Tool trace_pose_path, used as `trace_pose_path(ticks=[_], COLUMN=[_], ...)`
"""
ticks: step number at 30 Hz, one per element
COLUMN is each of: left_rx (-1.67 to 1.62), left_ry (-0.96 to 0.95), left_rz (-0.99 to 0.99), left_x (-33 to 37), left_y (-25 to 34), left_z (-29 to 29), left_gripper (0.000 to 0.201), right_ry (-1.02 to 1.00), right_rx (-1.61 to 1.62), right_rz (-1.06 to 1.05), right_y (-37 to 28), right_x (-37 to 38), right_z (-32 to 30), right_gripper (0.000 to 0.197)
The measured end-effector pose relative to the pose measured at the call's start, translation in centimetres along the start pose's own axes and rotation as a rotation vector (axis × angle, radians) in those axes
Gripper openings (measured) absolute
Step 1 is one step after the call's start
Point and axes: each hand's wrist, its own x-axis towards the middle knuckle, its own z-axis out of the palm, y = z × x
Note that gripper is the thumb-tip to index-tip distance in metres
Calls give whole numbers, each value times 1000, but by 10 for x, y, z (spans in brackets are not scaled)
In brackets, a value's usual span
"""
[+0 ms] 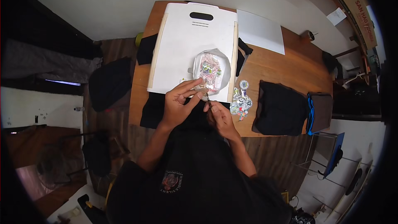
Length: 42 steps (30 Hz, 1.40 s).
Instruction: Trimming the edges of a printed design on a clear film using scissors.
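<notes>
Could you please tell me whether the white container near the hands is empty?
It is not empty: pink and green printed pieces show inside the white container. I cannot tell how full it is.

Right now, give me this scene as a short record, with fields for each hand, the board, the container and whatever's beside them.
Left hand: left hand, fingertips at a small pale piece, details too small to tell
Right hand: right hand, gripping a thin dark tool, its exact kind unclear
Board: white board with a dark oval slot near its far end
Container: pale, irregularly rimmed container on the board, holding small printed pieces
Right of board: pile of colourful printed pieces; farther right, folded black cloth
Surface: brown wooden table
</notes>
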Motion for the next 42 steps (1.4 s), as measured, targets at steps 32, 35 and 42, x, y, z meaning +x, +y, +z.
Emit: trace_pose_path(ticks=[32, 35, 42], left_rx=[12, 21, 28], left_ry=[-46, -45, -37], left_rz=[1, 3, -27], left_x=[-3, -3, -2], left_y=[4, 8, 8], left_z=[-8, -7, -4], left_gripper=[38, 37, 36], right_ry=[-2, -6, -15], right_rx=[6, 5, 29], right_rz=[34, 40, 43], right_y=[6, 3, 4], right_x=[-2, -2, -3], right_z=[4, 5, 2], right_gripper=[35, 35, 35])
